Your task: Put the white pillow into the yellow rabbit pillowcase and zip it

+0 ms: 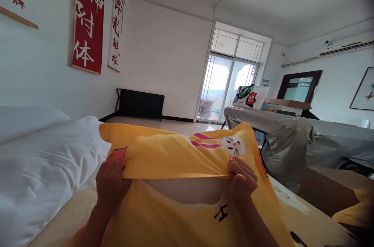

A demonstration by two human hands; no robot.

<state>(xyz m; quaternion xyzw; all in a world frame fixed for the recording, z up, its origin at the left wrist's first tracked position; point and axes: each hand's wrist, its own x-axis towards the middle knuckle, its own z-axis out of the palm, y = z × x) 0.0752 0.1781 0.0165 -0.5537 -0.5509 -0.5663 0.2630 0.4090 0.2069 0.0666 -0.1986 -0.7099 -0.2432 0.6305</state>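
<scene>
A yellow pillowcase (163, 149) with a printed rabbit face lies in front of me around a white pillow (189, 189). The pillow shows through the gap at the pillowcase's opening. My left hand (112, 180) is closed on the edge of the opening flap, by a red printed patch. Below the rabbit print, my right hand (242, 179) grips the same flap edge in its fist. Between the two hands the cloth edge runs taut, with creases fanning out from the right fist. The pillow's far side is hidden under the cloth.
White pillows (58, 161) lie at the left. To the right stand a table under a grey plastic cover (286, 130) and an open cardboard box (327, 192) with yellow cloth beside it. A folded black table (142, 103) leans against the far wall.
</scene>
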